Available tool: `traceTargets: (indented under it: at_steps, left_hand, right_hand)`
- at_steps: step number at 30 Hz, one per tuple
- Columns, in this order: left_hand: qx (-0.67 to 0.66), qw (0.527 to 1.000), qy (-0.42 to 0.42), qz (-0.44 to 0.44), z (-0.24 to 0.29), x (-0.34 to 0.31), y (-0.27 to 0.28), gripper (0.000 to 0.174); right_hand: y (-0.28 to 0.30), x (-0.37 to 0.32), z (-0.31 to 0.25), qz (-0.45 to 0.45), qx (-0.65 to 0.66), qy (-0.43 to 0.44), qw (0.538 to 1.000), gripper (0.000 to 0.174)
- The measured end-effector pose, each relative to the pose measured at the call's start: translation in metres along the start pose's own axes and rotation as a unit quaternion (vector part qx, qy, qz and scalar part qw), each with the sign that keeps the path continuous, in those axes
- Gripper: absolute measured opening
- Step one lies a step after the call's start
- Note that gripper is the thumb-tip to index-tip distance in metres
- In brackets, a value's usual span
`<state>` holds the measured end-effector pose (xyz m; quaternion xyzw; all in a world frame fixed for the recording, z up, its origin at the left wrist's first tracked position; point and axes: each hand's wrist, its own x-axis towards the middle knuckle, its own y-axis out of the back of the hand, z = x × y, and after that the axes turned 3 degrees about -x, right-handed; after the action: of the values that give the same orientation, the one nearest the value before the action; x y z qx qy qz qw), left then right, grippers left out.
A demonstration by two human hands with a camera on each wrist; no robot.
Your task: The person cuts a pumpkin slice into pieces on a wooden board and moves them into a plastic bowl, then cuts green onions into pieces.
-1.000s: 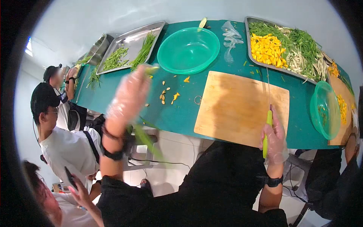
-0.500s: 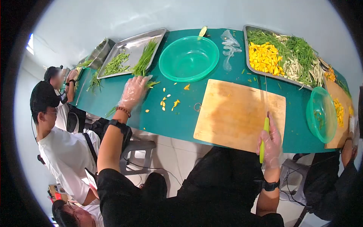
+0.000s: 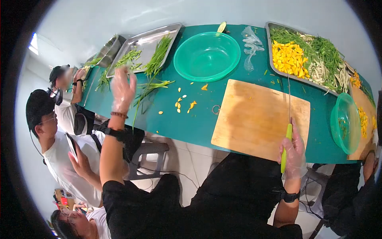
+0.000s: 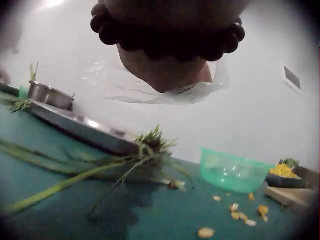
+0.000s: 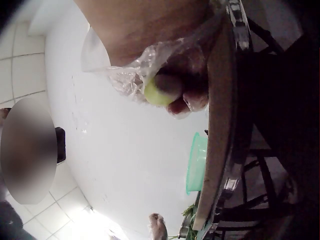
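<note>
My gloved left hand is raised over the left part of the table, fingers apart and holding nothing. Long green stalks lie on the green table just right of it. The left wrist view shows these stalks below the hand, whose fingers are hidden. My gloved right hand grips a knife by its light green handle, blade pointing away over the right side of the wooden board. In the right wrist view, fingers curl around the handle's end.
A green basin stands behind the board. A metal tray with greens lies at the left, another tray with chopped vegetables at the back right. A smaller green basin is at the right. Several people sit left; seeds dot the table.
My left hand swung the stalks down to the table near the left tray, let them go, and has lifted away to the left. My right hand keeps its grip on the knife.
</note>
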<state>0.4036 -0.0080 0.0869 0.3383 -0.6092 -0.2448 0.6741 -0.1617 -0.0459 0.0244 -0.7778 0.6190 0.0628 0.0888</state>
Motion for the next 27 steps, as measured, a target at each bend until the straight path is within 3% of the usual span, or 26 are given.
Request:
traceTargets:
  at_steps: [1,4,6,8,12,15,17,19,24,27]
  left_hand:
    - [0.012,0.999,0.019,0.025,0.002,0.019,0.003,0.039]
    - [-0.012,0.983,0.061,-0.175,-0.012,0.077,-0.010,0.038]
    - [-0.035,0.967,0.052,-0.248,-0.037,0.101,-0.046,0.044]
    - [0.001,0.939,0.114,-0.325,-0.052,0.125,-0.079,0.046]
    - [0.088,0.871,0.206,-0.437,-0.028,0.134,-0.128,0.059]
    - [0.087,0.864,0.205,-0.451,-0.039,0.116,-0.141,0.060]
    - [0.153,0.903,0.145,-0.375,-0.107,0.085,-0.195,0.053]
    - [0.143,0.865,0.139,-0.461,-0.128,0.107,-0.221,0.050]
    - [0.134,0.860,0.113,-0.479,-0.093,0.108,-0.203,0.040]
    - [0.100,0.898,0.095,-0.418,-0.183,0.108,-0.258,0.045]
  right_hand:
    - [0.001,0.001,0.002,-0.003,-0.001,0.007,1.000,0.070]
    - [0.002,0.005,0.009,0.004,-0.001,0.026,1.000,0.071]
    - [0.000,0.007,0.010,0.010,0.001,0.035,0.999,0.072]
    - [-0.001,0.006,0.010,0.013,0.006,0.039,0.999,0.072]
    - [-0.001,0.005,0.003,0.009,0.015,0.020,1.000,0.073]
    - [-0.003,0.007,0.005,0.024,0.058,0.006,0.998,0.077]
    - [-0.003,0.009,0.005,0.024,0.071,-0.004,0.997,0.079]
    - [-0.001,0.011,0.006,0.021,0.077,-0.007,0.997,0.081]
    - [-0.001,0.017,0.010,0.016,0.099,0.009,0.995,0.080]
    - [-0.002,0.015,0.000,0.021,0.083,-0.021,0.996,0.072]
